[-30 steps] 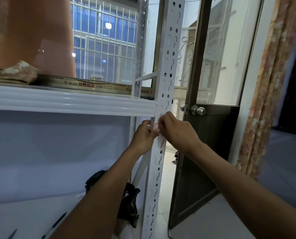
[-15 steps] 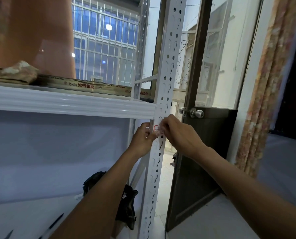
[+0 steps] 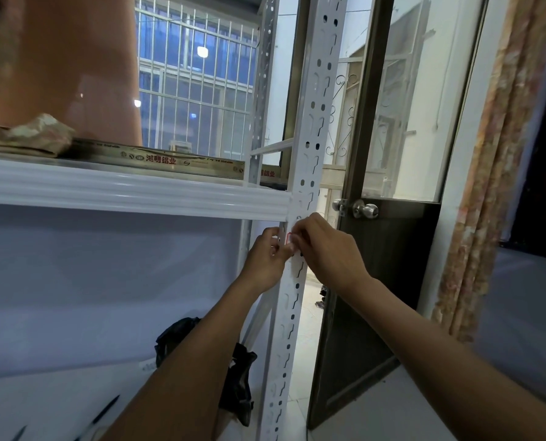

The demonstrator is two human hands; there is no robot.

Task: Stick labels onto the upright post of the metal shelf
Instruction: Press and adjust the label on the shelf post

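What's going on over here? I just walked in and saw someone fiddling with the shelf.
A person is sticking a small red-and-white label onto the white perforated upright post of the metal shelf, just below the shelf board. The left hand and right hand meet at the post, fingertips on the label. Whether it is fully pressed down cannot be told. A door with a round knob stands behind.

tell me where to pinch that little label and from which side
Pinch the label by its free side edges with fingertips, one hand from each side of the post. It is thin and lies against the narrow face just under the shelf, so only its edges offer grip.
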